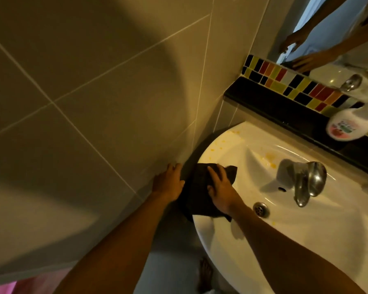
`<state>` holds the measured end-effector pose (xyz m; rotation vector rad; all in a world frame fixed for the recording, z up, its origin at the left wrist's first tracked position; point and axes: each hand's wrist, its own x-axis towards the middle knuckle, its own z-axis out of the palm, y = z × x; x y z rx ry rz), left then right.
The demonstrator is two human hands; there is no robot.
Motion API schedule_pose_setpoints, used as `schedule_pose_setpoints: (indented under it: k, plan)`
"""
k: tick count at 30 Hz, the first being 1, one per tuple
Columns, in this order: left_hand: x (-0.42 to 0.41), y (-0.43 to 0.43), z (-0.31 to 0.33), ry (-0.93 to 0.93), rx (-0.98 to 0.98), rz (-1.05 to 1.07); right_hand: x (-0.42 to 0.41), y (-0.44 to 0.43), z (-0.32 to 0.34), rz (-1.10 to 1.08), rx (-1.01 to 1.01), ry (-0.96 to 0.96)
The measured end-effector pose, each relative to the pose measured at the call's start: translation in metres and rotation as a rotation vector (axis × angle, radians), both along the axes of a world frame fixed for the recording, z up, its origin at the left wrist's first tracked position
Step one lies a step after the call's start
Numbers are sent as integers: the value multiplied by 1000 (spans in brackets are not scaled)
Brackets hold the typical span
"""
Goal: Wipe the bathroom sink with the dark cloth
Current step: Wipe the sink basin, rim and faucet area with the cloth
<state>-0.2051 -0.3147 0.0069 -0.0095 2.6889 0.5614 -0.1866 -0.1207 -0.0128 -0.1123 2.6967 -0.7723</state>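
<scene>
Head view: wipe is underway but early, I'd judge. The dark, rumpled fabric cloth (200, 194) lies draped over the left rim of the white glazed ceramic sink (306, 240), part on the rim, part hanging off the outer edge toward the beige tiled wall (83, 102). Right hand (221, 189) lies flat on top of cloth, fingers spread, pressing down, not clamped round it. Left hand (168, 183) sits just beside the cloth at its wall-side edge, fingers loosely apart; can't tell if it pinches the fabric or only steadies it.

Left to do: yellow-orange spots (270, 158) show on the back of the rim and near the chrome metal tap (306, 183), so that area looks unwiped. Basin round the round metal drain (261, 209) looks glossy, w/ one small yellow fleck nearby.

Cloth looks thin, soft, creased, no visible soiling given its dark colour. A white plastic bottle w/ red label (346, 126) stands on the black ledge (285, 109) behind.
</scene>
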Motion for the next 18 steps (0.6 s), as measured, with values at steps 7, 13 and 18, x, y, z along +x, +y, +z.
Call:
schedule_pose_setpoints:
  k: [7, 13, 18]
  plan:
    - [48, 13, -41, -97, -2, 83, 9, -33, -46, 103, 76, 87]
    - [53, 32, -53, -14, 100, 147, -27, -33, -57, 123, 131, 156]
    - [38, 47, -54, 48, 167, 281, -60, -24, -56, 127, 151, 189]
